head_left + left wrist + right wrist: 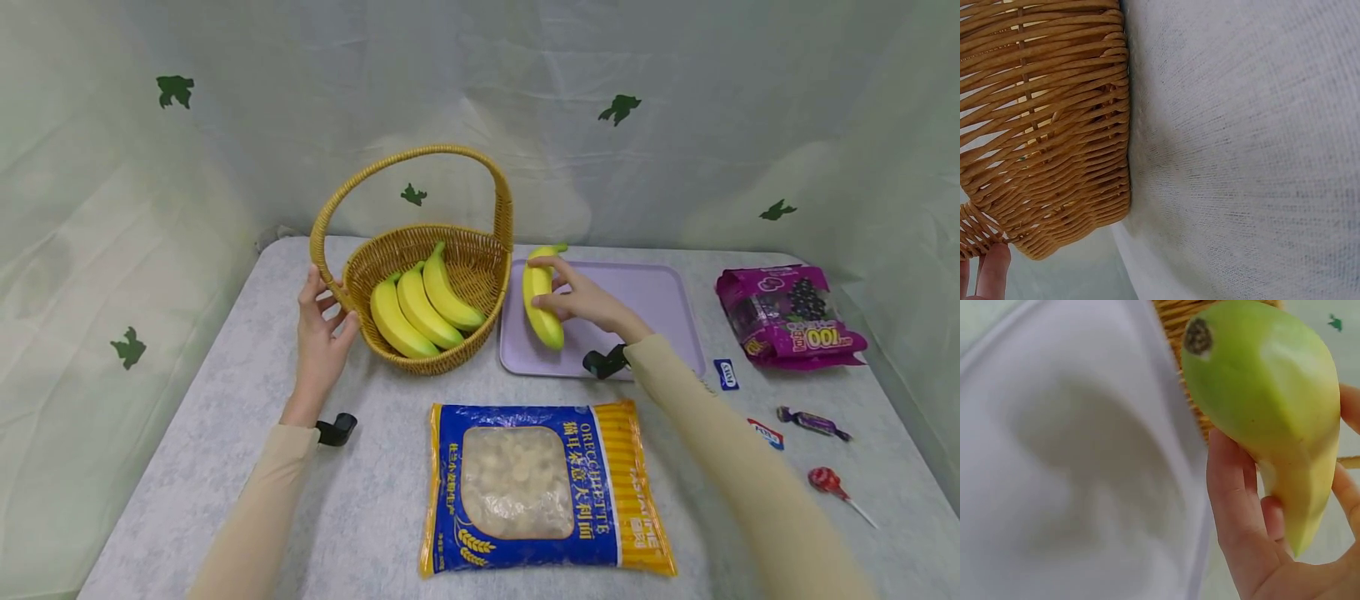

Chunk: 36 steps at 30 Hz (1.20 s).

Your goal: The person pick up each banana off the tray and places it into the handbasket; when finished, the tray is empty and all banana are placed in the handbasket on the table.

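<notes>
One banana [542, 298] pinched by right hand [588, 302] fingers; left hand [321, 333] spread against basket [480, 267], palm hidden

A table [225, 467] draped in pale, grey-flecked cloth carries the whole spread. A wicker basket [457, 354] stands toward the far left, just beside a lilac tray [660, 300] at the far centre. A blue and yellow bag of pasta [536, 487] lies flat at the near middle. On the right, a purple snack bag [787, 315] rests by the far edge, with two small blue-and-white sachets [725, 374], a purple-wrapped sweet [810, 422] and a red lollipop [828, 483] scattered nearer the front edge.
</notes>
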Each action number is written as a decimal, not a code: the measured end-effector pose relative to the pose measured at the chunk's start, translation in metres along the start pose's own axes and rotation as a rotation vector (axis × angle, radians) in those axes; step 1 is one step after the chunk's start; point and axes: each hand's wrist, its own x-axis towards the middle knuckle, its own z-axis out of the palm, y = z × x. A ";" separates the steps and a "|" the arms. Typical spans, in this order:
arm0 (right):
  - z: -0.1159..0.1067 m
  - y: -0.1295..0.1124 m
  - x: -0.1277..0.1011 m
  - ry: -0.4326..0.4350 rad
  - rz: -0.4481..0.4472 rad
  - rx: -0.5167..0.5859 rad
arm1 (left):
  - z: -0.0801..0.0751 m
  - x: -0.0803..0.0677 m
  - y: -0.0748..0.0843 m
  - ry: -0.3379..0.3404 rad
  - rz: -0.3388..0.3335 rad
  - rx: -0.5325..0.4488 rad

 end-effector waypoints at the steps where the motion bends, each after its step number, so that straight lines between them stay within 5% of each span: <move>1: 0.000 -0.003 -0.001 -0.008 -0.007 0.015 | 0.000 0.000 0.000 0.000 -0.001 -0.002; 10: 0.008 -0.025 -0.006 -0.119 -0.076 0.107 | -0.001 0.001 -0.001 0.002 0.016 0.010; 20: 0.031 -0.050 0.005 -0.213 -0.176 0.049 | -0.001 0.001 0.000 0.004 0.014 0.009; 28: 0.041 -0.059 0.026 -0.212 -0.241 -0.001 | -0.001 0.000 0.000 -0.004 0.008 0.002; 36: 0.045 -0.062 0.049 -0.144 -0.186 -0.021 | -0.001 -0.001 0.002 -0.001 -0.024 0.010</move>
